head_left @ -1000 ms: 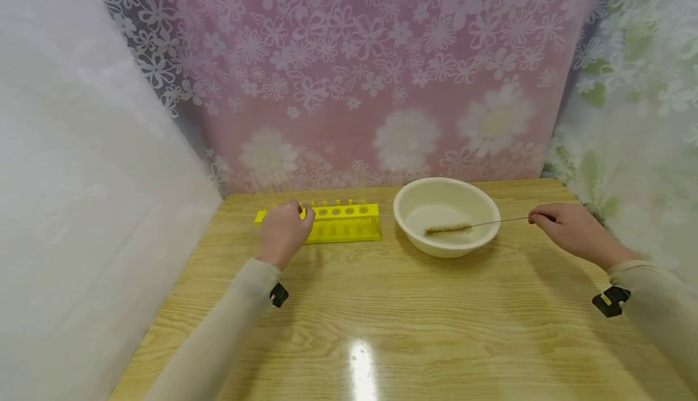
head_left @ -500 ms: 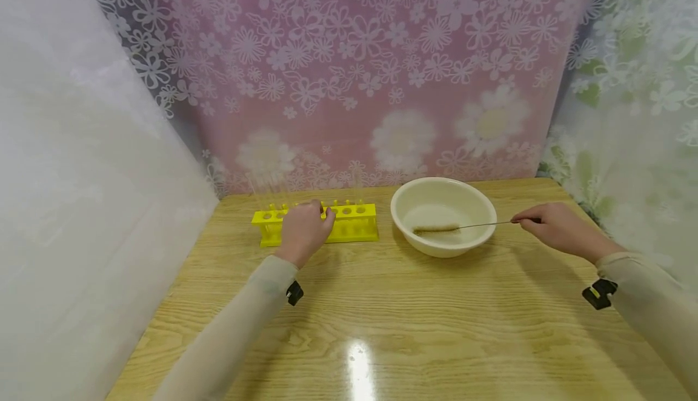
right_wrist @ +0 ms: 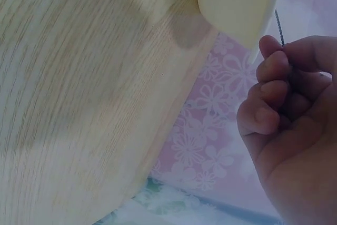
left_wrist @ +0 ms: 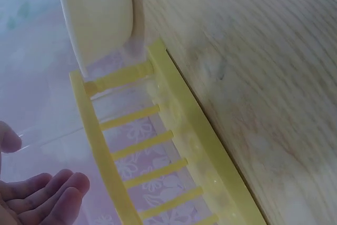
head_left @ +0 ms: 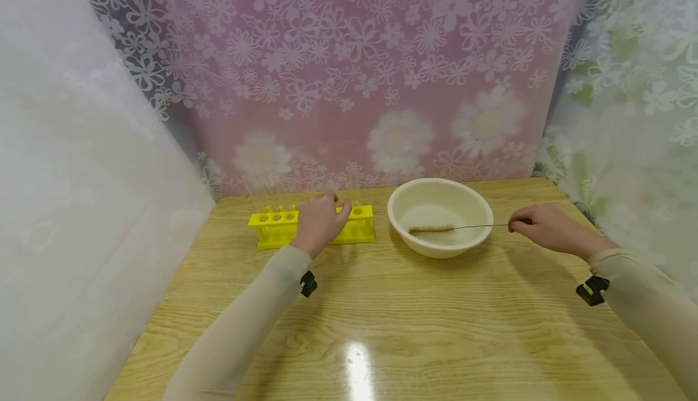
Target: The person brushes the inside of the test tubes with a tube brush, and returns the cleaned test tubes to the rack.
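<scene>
In the head view, my left hand [head_left: 320, 222] hovers over a yellow test tube rack [head_left: 272, 234], thumb and fingers apart with nothing held. The left wrist view shows those fingers [left_wrist: 66, 191] loosely bent beside the rack's top bar. One clear test tube [head_left: 354, 188] stands at the rack's right end, just past the hand. Several clear test tubes [head_left: 266, 192] stand together at its left end. My right hand [head_left: 548, 226] pinches the wire handle [right_wrist: 280, 27] of a test tube brush, whose brown bristles [head_left: 432, 230] lie inside a cream bowl [head_left: 436, 251].
The rack and bowl stand side by side near the back of a wooden table [head_left: 392, 310]. Behind them hangs a pink floral curtain [head_left: 338, 134]. Pale sheets close off the left [head_left: 98, 207] and right [head_left: 638, 146] sides.
My left hand has moved right along the rack, from its left-end tubes to near the single right-end tube. My right hand and the brush have shifted slightly left.
</scene>
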`<action>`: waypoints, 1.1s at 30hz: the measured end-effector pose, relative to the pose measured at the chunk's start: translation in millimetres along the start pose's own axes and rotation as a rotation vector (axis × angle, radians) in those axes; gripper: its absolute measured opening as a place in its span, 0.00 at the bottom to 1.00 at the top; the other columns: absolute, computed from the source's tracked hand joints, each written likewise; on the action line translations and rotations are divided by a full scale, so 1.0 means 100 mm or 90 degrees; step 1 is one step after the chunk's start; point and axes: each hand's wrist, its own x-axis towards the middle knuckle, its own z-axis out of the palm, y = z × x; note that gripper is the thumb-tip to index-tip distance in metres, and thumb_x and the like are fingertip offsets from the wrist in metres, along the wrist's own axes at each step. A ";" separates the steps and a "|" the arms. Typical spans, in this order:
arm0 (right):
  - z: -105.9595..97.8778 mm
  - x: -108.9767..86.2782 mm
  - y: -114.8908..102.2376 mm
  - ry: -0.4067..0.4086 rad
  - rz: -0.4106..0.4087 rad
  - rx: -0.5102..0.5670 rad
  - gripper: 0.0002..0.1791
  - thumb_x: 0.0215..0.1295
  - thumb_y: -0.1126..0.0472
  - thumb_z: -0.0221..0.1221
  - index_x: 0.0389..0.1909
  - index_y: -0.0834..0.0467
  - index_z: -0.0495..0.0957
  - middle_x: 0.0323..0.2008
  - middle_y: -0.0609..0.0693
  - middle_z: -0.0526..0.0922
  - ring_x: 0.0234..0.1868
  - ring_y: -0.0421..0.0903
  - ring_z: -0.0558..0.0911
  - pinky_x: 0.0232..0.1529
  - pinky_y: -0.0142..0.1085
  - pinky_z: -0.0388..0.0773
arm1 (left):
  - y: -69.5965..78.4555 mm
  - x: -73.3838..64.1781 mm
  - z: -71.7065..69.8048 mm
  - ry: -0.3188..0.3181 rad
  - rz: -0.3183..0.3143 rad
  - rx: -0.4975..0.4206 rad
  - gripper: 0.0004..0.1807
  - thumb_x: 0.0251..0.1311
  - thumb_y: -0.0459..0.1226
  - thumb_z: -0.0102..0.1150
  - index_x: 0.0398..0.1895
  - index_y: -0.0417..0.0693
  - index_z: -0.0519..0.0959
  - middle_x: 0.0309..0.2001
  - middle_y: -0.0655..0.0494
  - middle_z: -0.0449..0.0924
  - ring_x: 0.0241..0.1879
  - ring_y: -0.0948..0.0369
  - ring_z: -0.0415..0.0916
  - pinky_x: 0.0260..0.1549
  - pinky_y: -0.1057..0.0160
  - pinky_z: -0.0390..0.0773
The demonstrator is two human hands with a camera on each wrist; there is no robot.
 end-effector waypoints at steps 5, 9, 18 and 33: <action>0.00 0.01 0.00 -0.009 -0.005 0.018 0.13 0.78 0.63 0.51 0.47 0.59 0.85 0.44 0.54 0.88 0.43 0.51 0.86 0.38 0.42 0.81 | 0.06 0.05 0.06 -0.011 -0.040 -0.077 0.27 0.72 0.56 0.47 0.52 0.42 0.78 0.44 0.47 0.83 0.31 0.54 0.79 0.31 0.54 0.81; 0.01 0.02 0.00 -0.012 0.004 0.034 0.14 0.78 0.64 0.50 0.44 0.59 0.86 0.44 0.54 0.88 0.46 0.56 0.85 0.41 0.46 0.81 | 0.08 0.09 0.12 -0.010 -0.062 -0.127 0.30 0.72 0.56 0.48 0.59 0.41 0.76 0.52 0.45 0.81 0.42 0.50 0.81 0.42 0.49 0.81; 0.08 0.00 0.01 -0.005 0.066 0.081 0.17 0.79 0.61 0.46 0.45 0.63 0.84 0.46 0.62 0.86 0.50 0.62 0.82 0.43 0.50 0.79 | 0.15 0.13 0.22 -0.021 -0.075 -0.170 0.31 0.72 0.58 0.46 0.61 0.42 0.75 0.51 0.48 0.80 0.48 0.52 0.79 0.47 0.50 0.80; 0.10 -0.06 0.13 -0.013 0.127 0.185 0.22 0.82 0.55 0.41 0.54 0.66 0.80 0.57 0.67 0.79 0.43 0.50 0.75 0.31 0.38 0.69 | 0.25 0.17 0.29 0.000 -0.067 -0.199 0.24 0.73 0.53 0.50 0.53 0.42 0.76 0.42 0.49 0.79 0.35 0.56 0.74 0.38 0.55 0.79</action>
